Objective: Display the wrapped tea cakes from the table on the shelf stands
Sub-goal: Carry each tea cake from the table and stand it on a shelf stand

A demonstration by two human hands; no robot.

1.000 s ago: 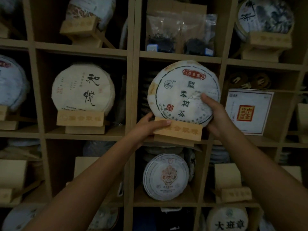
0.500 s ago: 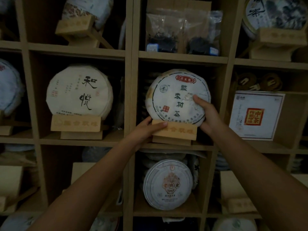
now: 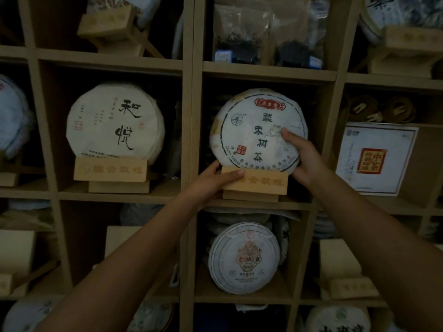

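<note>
Since a second earlier, cake and stand had gone from hanging in front of the shelf edge to sitting inside the middle cubby, the stand's base down on the shelf board. Both hands had stayed on.

The left hand held the stand's left end, thumb laid across its front face, its other fingers out of sight behind. The right hand gripped the cake's lower right rim, thumb pressed on the wrapper's face, fingers curled behind.

Room was tight: the cake's right rim stood near the cubby's right upright, its top just below the board above, and the left hand filled the gap by the left upright. The stand's front sat close to the shelf lip.

The cake stood upright in the stand's slot, a round disc in white paper, slightly yellowed at the upper left, with a dashed ring, a red label at top, black characters down the middle and a small red seal.
</note>
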